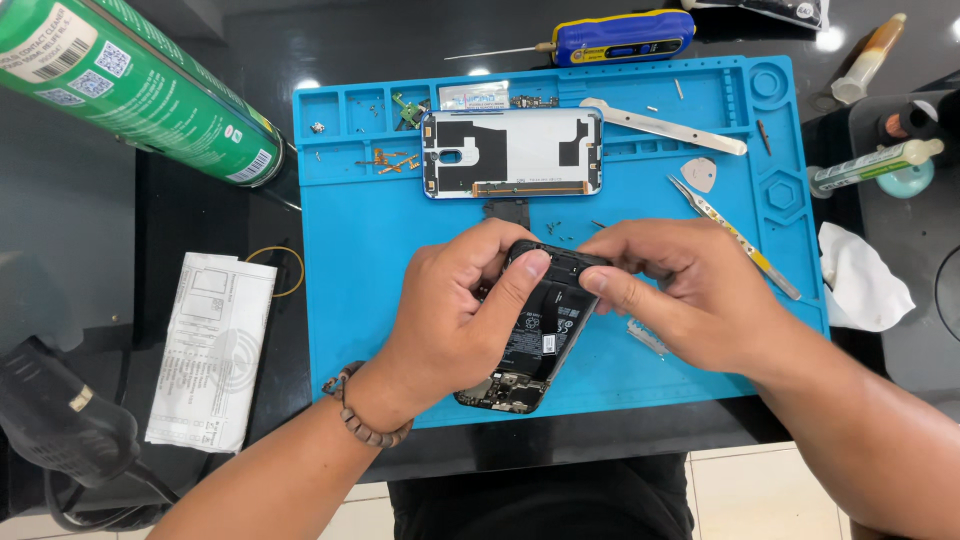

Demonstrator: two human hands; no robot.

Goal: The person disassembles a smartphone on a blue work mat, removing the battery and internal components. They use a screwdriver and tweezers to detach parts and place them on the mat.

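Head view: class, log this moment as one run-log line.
left hand: grips opened phone | right hand: pinches its top edge | blue mat: underneath

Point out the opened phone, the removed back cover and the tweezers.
opened phone (545,335), head view, on its battery.
removed back cover (512,152), head view, middle of its inner face.
tweezers (735,237), head view, mid-shaft.
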